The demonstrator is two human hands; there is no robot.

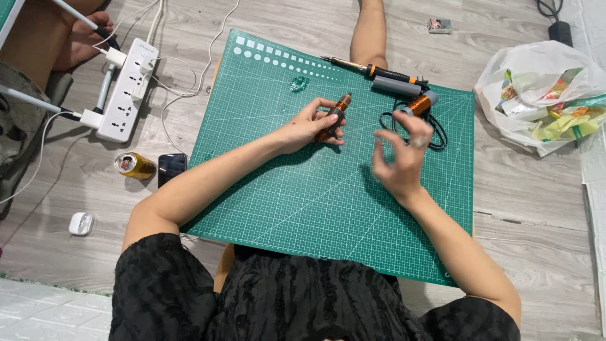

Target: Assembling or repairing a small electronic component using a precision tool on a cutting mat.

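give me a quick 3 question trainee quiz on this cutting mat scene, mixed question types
1. True or false: the left hand holds a small copper-wound coil above the green cutting mat.
2. Multiple choice: what lies on the floor just left of the mat, beside the dark phone? A) a drink can B) a pair of scissors C) a roll of tape
3. Fill in: the right hand is open, holding nothing, with its fingertips near a second coil and a black ____ looped on the mat.

Key
1. True
2. A, the drink can
3. cable
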